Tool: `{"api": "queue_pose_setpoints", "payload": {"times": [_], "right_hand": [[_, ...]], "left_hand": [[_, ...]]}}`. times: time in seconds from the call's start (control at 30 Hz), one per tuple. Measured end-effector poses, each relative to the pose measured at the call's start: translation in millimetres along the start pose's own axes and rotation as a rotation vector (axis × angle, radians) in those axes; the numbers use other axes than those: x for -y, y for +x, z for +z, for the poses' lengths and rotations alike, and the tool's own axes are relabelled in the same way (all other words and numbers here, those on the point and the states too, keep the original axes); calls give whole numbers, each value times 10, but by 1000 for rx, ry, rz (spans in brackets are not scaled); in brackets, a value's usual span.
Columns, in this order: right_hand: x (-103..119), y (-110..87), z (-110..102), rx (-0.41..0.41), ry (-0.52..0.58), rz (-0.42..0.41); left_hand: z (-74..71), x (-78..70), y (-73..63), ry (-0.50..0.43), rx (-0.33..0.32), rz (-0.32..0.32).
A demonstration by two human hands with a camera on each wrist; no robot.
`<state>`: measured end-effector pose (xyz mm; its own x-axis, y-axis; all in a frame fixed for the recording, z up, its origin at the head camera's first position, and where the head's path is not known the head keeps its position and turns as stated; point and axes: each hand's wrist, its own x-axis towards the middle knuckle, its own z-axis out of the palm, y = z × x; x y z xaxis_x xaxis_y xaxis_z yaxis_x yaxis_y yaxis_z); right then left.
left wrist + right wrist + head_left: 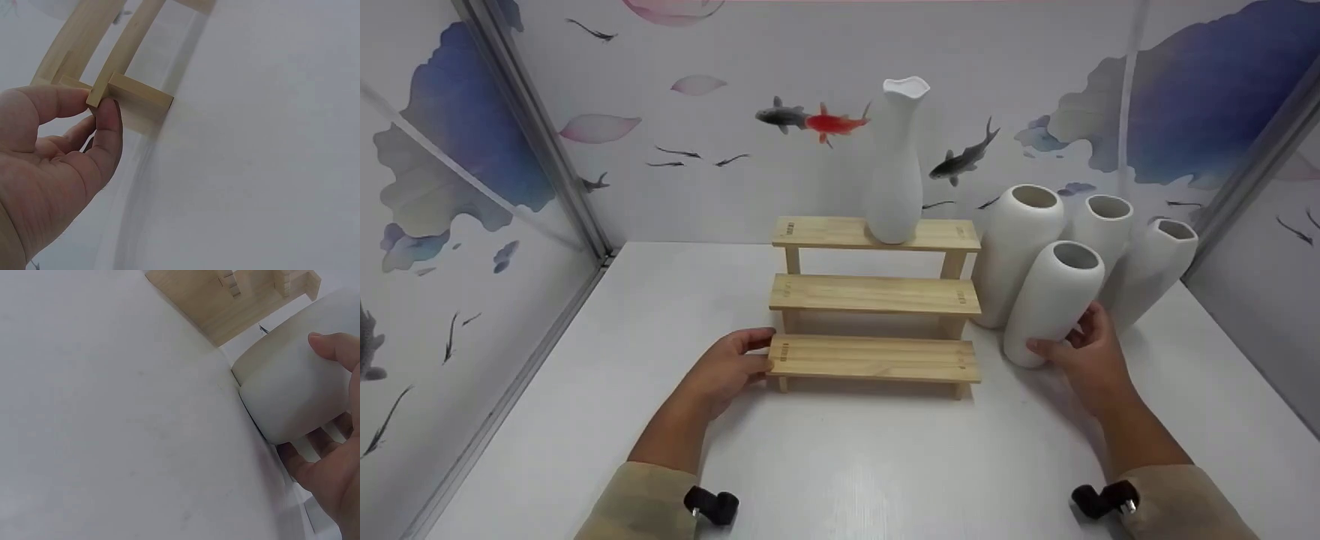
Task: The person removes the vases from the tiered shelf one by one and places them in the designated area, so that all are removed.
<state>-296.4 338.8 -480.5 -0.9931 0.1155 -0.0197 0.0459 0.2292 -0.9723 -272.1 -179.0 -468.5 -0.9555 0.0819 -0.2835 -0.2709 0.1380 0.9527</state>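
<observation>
My left hand [730, 371] pinches the left end of the lowest board of a three-step wooden stand [877, 356]. In the left wrist view, thumb and fingers meet around that board's end [97, 95]. On the right, my right hand [1087, 360] grips the lower part of a smooth white vase [1046, 307] with a round mouth. The thumb lies across its front and the other fingers curl behind its right side; this vase [298, 388] has its base at the table surface. A taller white vase with a wavy rim [895, 180] stands upright on the top board.
Behind the gripped vase stand a large round-mouthed vase [1012, 240], another round one [1099, 232] and one with an angular mouth [1155, 270], close together beside the stand. White panels [712, 195] painted with fish and petals enclose the white table [885, 465].
</observation>
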Motion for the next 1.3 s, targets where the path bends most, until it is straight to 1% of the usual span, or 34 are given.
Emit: {"api": "queue_pose_setpoints", "payload": {"times": [0.13,0.37,0.63,0.83,0.97,1.1,1.17,1.3], "right_hand": [[-7,8,-11,12,-1,9],[-4,25,-7,7,-6,35],[15,1,-12,-7,-61,22],[5,-13,-42,-24,-102,25],[-29,-8,-61,-21,-103,18],[-34,-29,-81,-35,-81,5],[-23,-42,-96,-49,-49,-8],[10,-68,-122,-86,93,-56]], "left_hand": [[0,-2,8,2,0,-4],[-4,3,16,3,-4,-6],[-9,-24,-2,14,0,-15],[-1,-34,-15,5,-1,-11],[5,-10,-3,-10,-1,2],[18,6,8,-11,-5,6],[22,5,8,-2,-11,3],[23,0,8,12,-12,-1]]}}
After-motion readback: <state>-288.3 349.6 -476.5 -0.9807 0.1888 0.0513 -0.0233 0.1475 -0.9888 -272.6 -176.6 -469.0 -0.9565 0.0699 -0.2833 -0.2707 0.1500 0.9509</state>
